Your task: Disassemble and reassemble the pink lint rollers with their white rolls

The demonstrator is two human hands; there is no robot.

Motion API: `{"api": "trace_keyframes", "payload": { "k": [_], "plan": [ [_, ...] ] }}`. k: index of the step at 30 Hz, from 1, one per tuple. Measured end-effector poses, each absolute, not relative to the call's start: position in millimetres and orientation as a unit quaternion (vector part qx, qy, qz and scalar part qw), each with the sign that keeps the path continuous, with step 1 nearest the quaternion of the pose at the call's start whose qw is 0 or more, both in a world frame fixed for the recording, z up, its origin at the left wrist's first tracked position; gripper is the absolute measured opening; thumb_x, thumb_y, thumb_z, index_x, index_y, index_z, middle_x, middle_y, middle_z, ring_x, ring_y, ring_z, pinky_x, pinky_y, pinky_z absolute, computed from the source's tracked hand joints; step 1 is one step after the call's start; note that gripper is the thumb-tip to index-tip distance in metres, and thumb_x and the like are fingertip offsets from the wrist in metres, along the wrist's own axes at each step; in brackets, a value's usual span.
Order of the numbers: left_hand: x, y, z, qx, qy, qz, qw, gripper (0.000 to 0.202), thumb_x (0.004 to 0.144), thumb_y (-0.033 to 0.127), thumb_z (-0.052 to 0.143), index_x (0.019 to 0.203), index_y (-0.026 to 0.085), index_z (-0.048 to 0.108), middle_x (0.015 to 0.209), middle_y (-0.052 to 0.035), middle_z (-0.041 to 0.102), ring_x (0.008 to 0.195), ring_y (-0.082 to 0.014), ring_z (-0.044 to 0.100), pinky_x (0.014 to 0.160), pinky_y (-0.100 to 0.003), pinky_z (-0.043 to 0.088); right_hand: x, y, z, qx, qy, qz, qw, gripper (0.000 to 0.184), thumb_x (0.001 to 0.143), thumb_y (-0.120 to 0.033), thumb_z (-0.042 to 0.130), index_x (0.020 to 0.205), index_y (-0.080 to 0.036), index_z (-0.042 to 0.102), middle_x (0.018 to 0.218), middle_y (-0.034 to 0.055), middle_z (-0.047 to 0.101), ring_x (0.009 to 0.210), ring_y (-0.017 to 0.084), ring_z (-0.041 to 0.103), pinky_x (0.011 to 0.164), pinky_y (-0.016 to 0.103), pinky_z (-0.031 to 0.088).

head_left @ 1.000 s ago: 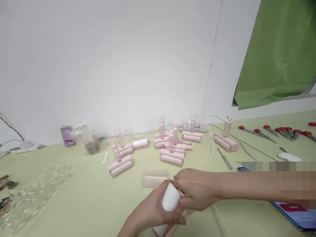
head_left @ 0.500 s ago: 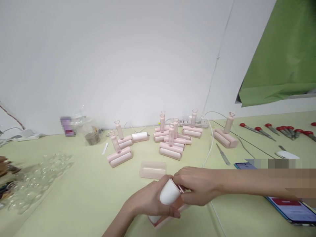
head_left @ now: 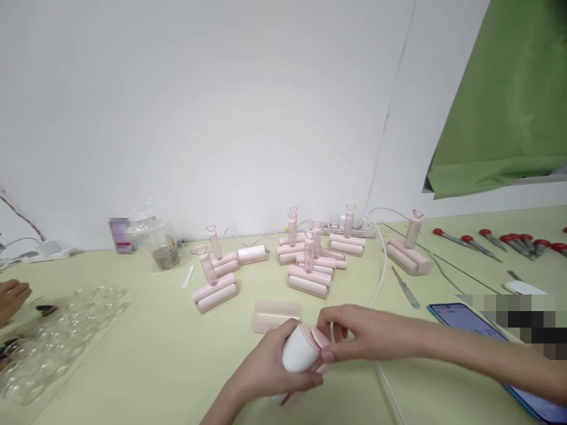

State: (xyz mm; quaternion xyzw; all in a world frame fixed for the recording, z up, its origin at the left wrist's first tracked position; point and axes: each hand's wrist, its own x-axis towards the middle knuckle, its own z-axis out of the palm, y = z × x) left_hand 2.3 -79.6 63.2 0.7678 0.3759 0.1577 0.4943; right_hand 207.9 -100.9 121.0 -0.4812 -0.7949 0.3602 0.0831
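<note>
My left hand (head_left: 270, 369) is wrapped round a pink and white lint roller (head_left: 300, 349), its white roll tilted up toward the right. Between the fingertips of my right hand (head_left: 348, 333) is a pink end piece (head_left: 319, 338) at the top of that roll. The lower part of the roller is largely hidden by my left hand. Just behind my hands lies a loose, translucent pink cover (head_left: 272, 313). Farther back stand several finished-looking pink lint rollers (head_left: 309, 277), handles upright, beside a separate white roll (head_left: 252, 254).
A white cable (head_left: 384, 260) runs past my right hand. To the right lie a phone (head_left: 460, 319), a grey blade-like tool (head_left: 405, 288) and several red-ended tools (head_left: 469, 241). At left are clear bubbled plastic (head_left: 66, 330), a plastic bag (head_left: 162, 248) and another person's hand (head_left: 11, 300).
My right fingers have shifted on the roll's end, and the pink end piece now shows tilted there. Another person's hand has come in at the left edge. The view has shifted slightly.
</note>
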Motion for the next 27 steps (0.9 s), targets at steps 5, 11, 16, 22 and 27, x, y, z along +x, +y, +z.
{"api": "trace_keyframes", "payload": {
  "k": [5,11,16,22,27],
  "plan": [
    [3,-81,58,0.792,0.354,0.147,0.476,0.041,0.053,0.03,0.071,0.089,0.021,0.054,0.084,0.0022,0.058,0.075,-0.0176,0.054,0.061,-0.023,0.041,201,-119,65,-0.461,-0.689,0.483,0.281,0.029,0.076,-0.046,0.054,0.079,-0.018,0.051,0.07,-0.0001,0.055,0.068,0.014,0.051,0.058,0.022,0.037],
    [11,-88,69,0.759,0.343,0.169,0.527,0.061,0.059,0.031,0.067,0.112,0.023,0.039,0.093,-0.0021,0.058,0.079,-0.019,0.057,0.063,-0.028,0.046,194,-120,55,-0.418,-0.644,0.498,0.405,0.026,0.075,-0.04,0.058,0.086,-0.021,0.046,0.084,0.0021,0.057,0.082,0.018,0.054,0.072,0.029,0.042],
    [-27,-54,70,0.842,0.328,0.255,0.345,0.085,0.053,0.034,0.073,0.126,0.026,0.03,0.132,-0.0069,0.033,0.122,-0.027,0.029,0.102,-0.039,0.023,199,-93,76,-0.412,-0.601,0.483,0.486,0.032,0.074,-0.039,0.059,0.098,-0.024,0.044,0.09,0.0032,0.059,0.088,0.02,0.057,0.074,0.033,0.045],
    [-65,-25,14,0.769,0.411,0.26,0.414,0.081,0.066,0.032,0.066,0.131,0.022,0.018,0.127,-0.0082,0.04,0.118,-0.0211,0.037,0.101,-0.035,0.027,172,-51,101,-0.439,-0.743,0.282,0.419,0.03,0.075,-0.04,0.057,0.099,-0.024,0.054,0.089,0.0027,0.06,0.085,0.019,0.055,0.072,0.03,0.044],
    [-58,-32,11,0.786,0.42,0.254,0.377,0.057,0.06,0.035,0.07,0.111,0.022,0.047,0.113,-0.0047,0.048,0.109,-0.023,0.042,0.095,-0.034,0.033,138,-32,85,-0.384,-0.878,0.166,0.232,0.032,0.08,-0.043,0.051,0.101,-0.021,0.059,0.089,0.005,0.061,0.081,0.019,0.055,0.069,0.029,0.041]
  ]
}}
